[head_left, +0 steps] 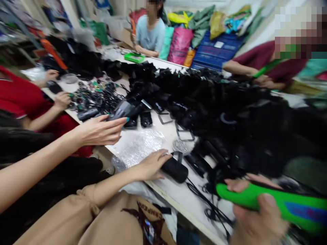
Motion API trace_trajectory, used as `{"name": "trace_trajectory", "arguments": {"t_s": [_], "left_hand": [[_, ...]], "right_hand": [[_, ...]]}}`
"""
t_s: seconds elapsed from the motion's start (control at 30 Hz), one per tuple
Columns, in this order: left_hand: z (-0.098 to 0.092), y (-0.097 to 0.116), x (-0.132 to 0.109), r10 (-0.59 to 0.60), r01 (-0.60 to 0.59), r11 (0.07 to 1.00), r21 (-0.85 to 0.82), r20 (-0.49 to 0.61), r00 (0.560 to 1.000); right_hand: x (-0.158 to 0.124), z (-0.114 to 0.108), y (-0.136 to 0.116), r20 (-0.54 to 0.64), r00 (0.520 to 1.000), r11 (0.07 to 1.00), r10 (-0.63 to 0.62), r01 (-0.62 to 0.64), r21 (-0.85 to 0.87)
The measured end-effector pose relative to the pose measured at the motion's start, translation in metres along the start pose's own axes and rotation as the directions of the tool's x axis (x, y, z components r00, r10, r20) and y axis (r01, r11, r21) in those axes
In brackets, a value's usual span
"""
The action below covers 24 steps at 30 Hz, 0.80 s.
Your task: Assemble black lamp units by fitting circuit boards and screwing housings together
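Note:
Low in the middle, my left hand [152, 165], at the end of a tan sleeve, is closed around the end of a black cylindrical device [175, 170] lying at the table's near edge. A dark cord [204, 197] lies on the table beside it. At the lower right, blurred and close to the camera, my right hand [258, 217] is wrapped around a green electric screwdriver [278, 200] with a blue label; its bit is not clear. Bubble wrap [143, 144] lies left of the device. Dark rectangular frames [185, 136] and a small silvery round heap [180, 146] lie beyond it.
To my left, a co-worker's hand [102, 131] with teal nails holds a dark glossy part [124, 109]. A large black pile [217, 105] covers much of the white table [189, 211]. Other people sit across and at the left; a green tray [134, 58] stands at the back.

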<state>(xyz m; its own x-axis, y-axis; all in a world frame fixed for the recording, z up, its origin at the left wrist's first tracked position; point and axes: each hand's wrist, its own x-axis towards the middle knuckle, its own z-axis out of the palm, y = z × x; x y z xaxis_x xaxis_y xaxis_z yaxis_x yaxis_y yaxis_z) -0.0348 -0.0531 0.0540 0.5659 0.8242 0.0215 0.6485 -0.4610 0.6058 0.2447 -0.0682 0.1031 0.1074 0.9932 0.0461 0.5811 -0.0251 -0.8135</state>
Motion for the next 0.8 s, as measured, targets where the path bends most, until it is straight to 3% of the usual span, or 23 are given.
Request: {"name": "trace_trajectory", "arguments": {"t_s": [0.03,0.1,0.17,0.3,0.43,0.8], "left_hand": [[0.006,-0.005,0.006,0.018,-0.018,1.000,0.006,0.009,1.000],[0.018,-0.014,0.017,0.049,-0.050,0.998,0.024,0.015,0.999],[0.028,-0.021,0.025,0.078,-0.078,0.996,0.041,0.005,0.997],[0.038,-0.027,0.034,0.109,-0.108,0.992,0.069,-0.016,0.994],[0.037,-0.024,0.037,0.103,-0.105,0.992,0.070,0.033,0.994],[0.041,-0.027,0.040,0.138,-0.139,0.990,0.020,0.024,0.990]], "right_hand": [[0.001,0.006,-0.004,-0.137,0.990,0.966,-0.030,0.064,0.252],[0.008,0.018,-0.013,-0.355,0.926,0.778,-0.132,0.318,0.541],[0.018,0.028,-0.023,-0.388,0.906,0.662,-0.169,0.396,0.637],[0.027,0.041,-0.038,-0.378,0.907,0.569,-0.187,0.414,0.711],[0.029,0.052,-0.040,-0.343,0.914,0.524,-0.218,0.406,0.748],[0.037,0.067,-0.035,-0.316,0.922,0.568,-0.222,0.386,0.727]]}}
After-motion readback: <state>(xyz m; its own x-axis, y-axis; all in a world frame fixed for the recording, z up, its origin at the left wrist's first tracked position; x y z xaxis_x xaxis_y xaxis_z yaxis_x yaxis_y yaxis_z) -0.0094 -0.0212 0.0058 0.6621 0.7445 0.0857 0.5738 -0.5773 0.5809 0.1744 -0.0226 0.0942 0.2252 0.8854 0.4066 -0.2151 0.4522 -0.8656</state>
